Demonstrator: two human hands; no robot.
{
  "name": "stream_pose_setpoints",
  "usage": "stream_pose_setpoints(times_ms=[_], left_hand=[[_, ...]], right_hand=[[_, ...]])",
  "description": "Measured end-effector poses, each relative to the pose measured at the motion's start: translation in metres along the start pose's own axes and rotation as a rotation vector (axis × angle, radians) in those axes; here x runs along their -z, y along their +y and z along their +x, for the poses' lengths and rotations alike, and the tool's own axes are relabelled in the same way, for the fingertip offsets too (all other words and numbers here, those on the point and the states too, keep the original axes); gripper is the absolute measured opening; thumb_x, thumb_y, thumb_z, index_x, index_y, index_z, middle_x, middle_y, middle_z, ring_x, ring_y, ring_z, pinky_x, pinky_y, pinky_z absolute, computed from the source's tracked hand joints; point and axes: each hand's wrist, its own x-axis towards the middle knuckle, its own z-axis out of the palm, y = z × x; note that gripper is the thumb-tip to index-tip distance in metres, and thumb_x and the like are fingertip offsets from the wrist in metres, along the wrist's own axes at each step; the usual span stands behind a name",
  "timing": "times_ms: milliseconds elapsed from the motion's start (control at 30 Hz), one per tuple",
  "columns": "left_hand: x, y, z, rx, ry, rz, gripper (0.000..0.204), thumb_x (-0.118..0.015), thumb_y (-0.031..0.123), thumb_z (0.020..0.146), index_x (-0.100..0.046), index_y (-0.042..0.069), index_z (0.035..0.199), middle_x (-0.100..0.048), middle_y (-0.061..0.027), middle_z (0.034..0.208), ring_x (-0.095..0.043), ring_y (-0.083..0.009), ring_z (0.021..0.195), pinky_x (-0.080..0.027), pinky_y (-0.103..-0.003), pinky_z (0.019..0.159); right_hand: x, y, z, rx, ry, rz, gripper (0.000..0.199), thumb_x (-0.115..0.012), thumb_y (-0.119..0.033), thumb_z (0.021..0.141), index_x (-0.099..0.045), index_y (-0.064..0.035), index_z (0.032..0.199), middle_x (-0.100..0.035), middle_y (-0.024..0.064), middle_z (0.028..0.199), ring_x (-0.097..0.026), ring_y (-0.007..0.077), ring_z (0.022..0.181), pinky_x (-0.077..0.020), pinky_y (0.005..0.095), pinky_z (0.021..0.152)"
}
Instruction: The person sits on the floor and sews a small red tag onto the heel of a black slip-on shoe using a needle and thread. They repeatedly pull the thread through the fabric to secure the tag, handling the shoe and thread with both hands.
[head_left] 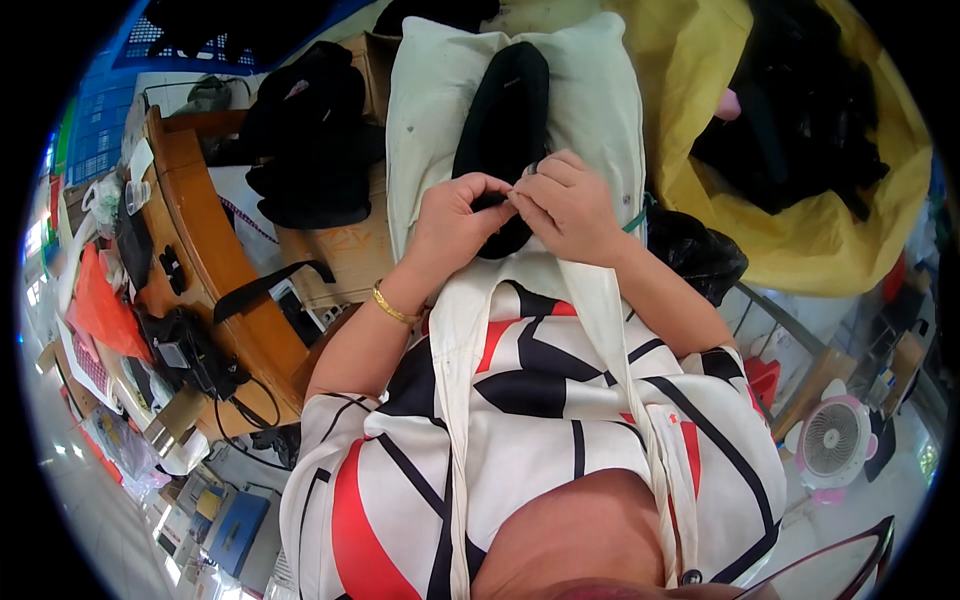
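I see both hands mid-fiddle: left hand (455,215) & right hand (565,205), fingers pinched shut on the black garment (500,110) edge; next needs a steady grip, I'd judge.

Garment (502,130) on cushion (590,100); hands (520,215) above

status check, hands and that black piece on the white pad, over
Left hand and right hand both pinching the black fabric piece at its near end. Piece lies on the white pad. Nothing in the way.
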Motion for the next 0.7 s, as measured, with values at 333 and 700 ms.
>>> stream_pose_setpoints(times_ms=[333, 700], left_hand=[[0.006, -0.007, -0.005, 0.079, 0.0, -0.078, 0.019, -0.073, 0.011, 0.087, -0.068, 0.0, 0.101, -0.064, 0.0026, 0.08, -0.054, -0.0034, 0.066, -0.044, -0.019, 0.059], [0.005, -0.012, -0.009, -0.108, 0.021, 0.106, 0.014, -0.069, 0.007, 0.087, -0.068, 0.0, 0.099, -0.068, -0.0024, 0.082, -0.057, -0.0056, 0.073, -0.047, -0.023, 0.065]], right_hand=[[0.024, -0.005, 0.011, -0.23, -0.006, 0.111, 0.014, -0.074, -0.012, 0.076, -0.065, -0.0075, 0.085, -0.057, 0.0053, 0.074, -0.055, 0.0248, 0.066, -0.0468, 0.0332, 0.056], [0.008, -0.029, 0.027, 0.188, 0.121, 0.096, 0.009, -0.07, -0.011, 0.084, -0.062, -0.0073, 0.084, -0.059, 0.0046, 0.075, -0.06, 0.0211, 0.067, -0.0475, 0.0298, 0.056]])
